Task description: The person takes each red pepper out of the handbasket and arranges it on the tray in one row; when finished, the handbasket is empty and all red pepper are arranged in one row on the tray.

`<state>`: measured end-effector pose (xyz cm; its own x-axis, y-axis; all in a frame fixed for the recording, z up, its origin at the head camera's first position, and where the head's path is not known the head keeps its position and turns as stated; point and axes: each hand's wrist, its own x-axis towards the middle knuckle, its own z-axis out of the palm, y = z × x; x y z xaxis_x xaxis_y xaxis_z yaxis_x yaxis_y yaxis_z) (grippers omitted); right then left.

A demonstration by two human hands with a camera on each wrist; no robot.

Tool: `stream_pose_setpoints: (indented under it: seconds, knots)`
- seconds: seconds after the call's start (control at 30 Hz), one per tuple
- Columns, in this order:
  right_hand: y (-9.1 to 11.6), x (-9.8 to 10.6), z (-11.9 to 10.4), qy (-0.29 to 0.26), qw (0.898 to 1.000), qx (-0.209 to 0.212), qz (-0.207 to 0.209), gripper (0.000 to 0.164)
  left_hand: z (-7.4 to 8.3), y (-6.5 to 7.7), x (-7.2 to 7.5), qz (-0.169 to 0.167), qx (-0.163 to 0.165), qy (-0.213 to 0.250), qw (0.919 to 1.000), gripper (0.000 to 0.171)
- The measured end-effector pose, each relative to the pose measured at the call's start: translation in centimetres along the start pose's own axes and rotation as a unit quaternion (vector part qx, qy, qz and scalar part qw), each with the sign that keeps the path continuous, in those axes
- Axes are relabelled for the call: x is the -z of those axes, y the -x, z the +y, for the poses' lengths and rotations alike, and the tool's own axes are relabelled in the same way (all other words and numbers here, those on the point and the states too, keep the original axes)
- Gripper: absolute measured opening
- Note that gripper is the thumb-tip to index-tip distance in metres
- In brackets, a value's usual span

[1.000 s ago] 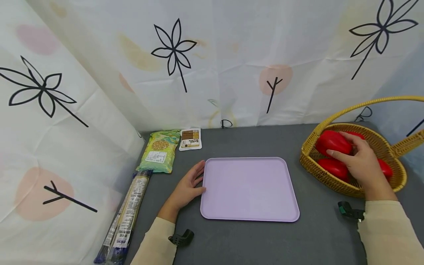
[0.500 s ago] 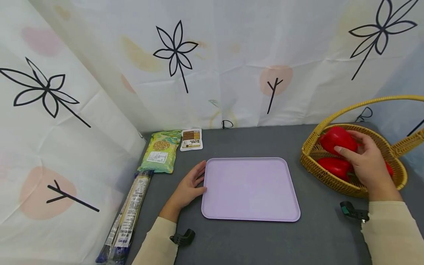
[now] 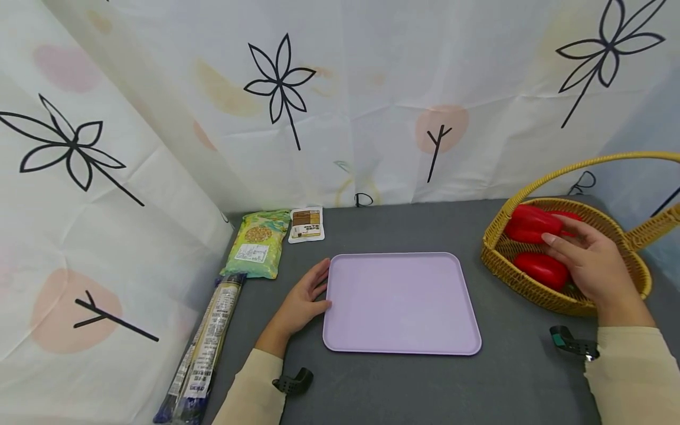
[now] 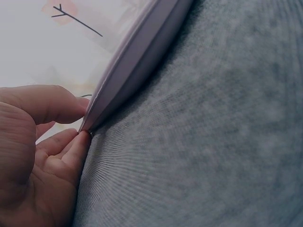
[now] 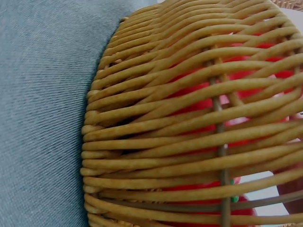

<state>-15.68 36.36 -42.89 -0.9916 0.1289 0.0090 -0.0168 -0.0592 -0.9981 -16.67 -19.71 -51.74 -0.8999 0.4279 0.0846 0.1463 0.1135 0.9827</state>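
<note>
Loosely extended, my left hand (image 3: 297, 301) rests against the left edge of the lilac tray (image 3: 402, 304). In the left wrist view its thumb and fingertips touch the tray's side wall (image 4: 137, 56). My right hand (image 3: 595, 265) reaches into the yellow wicker basket (image 3: 504, 283) and pinches the right end of a red bell pepper (image 3: 531, 224) between thumb and fingers. Nearer me in the basket lies another red bell pepper (image 3: 542, 270), and more red shows behind the fingers. The basket's woven wall (image 5: 189, 123) hides most of the right hand in the right wrist view.
A green-yellow packet (image 3: 258, 242) and a small white-and-brown sachet (image 3: 306, 224) lie behind the tray's left corner. Long dark packages (image 3: 204, 354) lie along the left side of the grey table (image 3: 404, 389). The basket handle (image 3: 584, 168) arches over the basket's far side.
My right hand has shifted slightly right. The red bell pepper it holds was raised and turned, and now lies lower and further left. The left hand and tray have stayed put.
</note>
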Motion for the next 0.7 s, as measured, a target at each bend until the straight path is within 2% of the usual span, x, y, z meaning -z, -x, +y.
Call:
stream_pose_setpoints:
  seconds: [0.03,0.1,0.2,0.3,0.4,0.43,0.5,0.57,0.63,0.7]
  knots:
    - [-0.1,0.0,0.1,-0.010,1.000,0.009,-0.009,0.050,0.0,0.0,0.0,0.001,0.000,0.001,1.0000,0.094]
    - [-0.2,0.1,0.2,-0.066,0.997,0.027,-0.029,0.050,-0.1,0.1,0.1,0.001,0.000,0.001,1.0000,0.094]
    - [-0.3,0.2,0.3,-0.098,0.993,0.050,-0.053,0.057,-0.2,0.1,0.1,-0.001,-0.003,0.003,1.0000,0.094]
    - [-0.3,0.1,0.4,-0.100,0.991,0.062,-0.062,0.055,-0.1,0.1,0.1,-0.004,-0.007,0.007,0.9999,0.094]
    - [-0.2,0.0,0.4,-0.091,0.993,0.058,-0.053,0.046,-0.1,0.1,0.1,-0.004,-0.007,0.007,0.9999,0.093]
    - [-0.1,-0.1,0.4,-0.071,0.995,0.050,-0.042,0.043,-0.1,0.1,0.1,-0.004,-0.006,0.006,1.0000,0.093]
    - [-0.1,-0.2,0.2,0.004,0.999,0.031,-0.017,0.038,-0.1,0.1,0.1,-0.003,-0.006,0.003,1.0000,0.093]
    - [-0.1,-0.4,0.0,0.107,0.994,0.007,0.007,0.036,-0.1,0.1,0.1,-0.003,-0.005,0.001,1.0000,0.093]
    - [-0.3,-0.6,-0.3,0.216,0.976,-0.014,0.024,0.045,-0.1,0.1,0.1,-0.003,-0.005,0.000,1.0000,0.093]
    - [-0.7,-0.8,-0.6,0.293,0.956,-0.016,0.018,0.062,-0.2,0.1,0.1,-0.002,-0.006,-0.001,1.0000,0.093]
